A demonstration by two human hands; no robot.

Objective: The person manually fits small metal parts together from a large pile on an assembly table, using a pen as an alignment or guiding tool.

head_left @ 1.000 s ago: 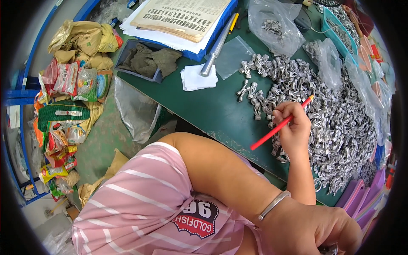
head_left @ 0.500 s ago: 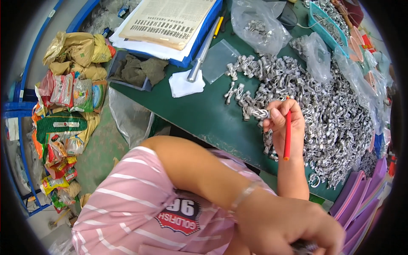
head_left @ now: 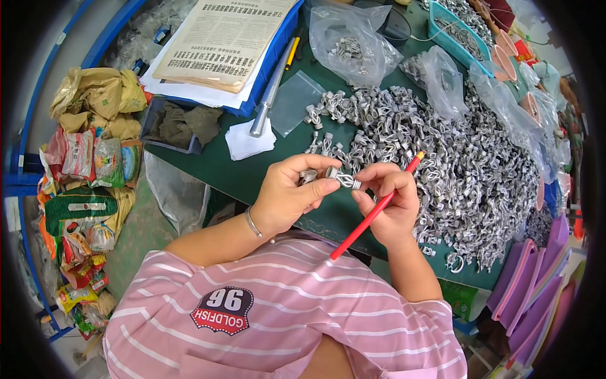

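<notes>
In front of my chest, both hands hold one small grey metal part point(head_left: 345, 180) with ribbed ends and open loops. My left hand point(head_left: 284, 195) pinches its left end between thumb and forefinger. Another round-ended metal piece point(head_left: 307, 176) is tucked in the fingers of that hand. My right hand point(head_left: 391, 201) is closed with finger and thumb at the part's right end. A red pencil point(head_left: 369, 221) passes slantwise through the right hand, one end toward the heap and the other toward my shirt. The heap of similar metal parts point(head_left: 454, 183) spreads over the green table just beyond.
On the green table point(head_left: 233, 174) lie a newspaper point(head_left: 218, 47) on a blue tray, a metal tube point(head_left: 268, 101), white paper point(head_left: 250, 140) and a clear plastic bag point(head_left: 350, 50). A grey bin with cloths point(head_left: 183, 123) sits at the left edge. Purple boards point(head_left: 530, 290) stand at right.
My left hand has swung from the lower right to the middle and now grips the part's left end. My right hand has lowered slightly leftward, the pencil tilting more. The view has shifted.
</notes>
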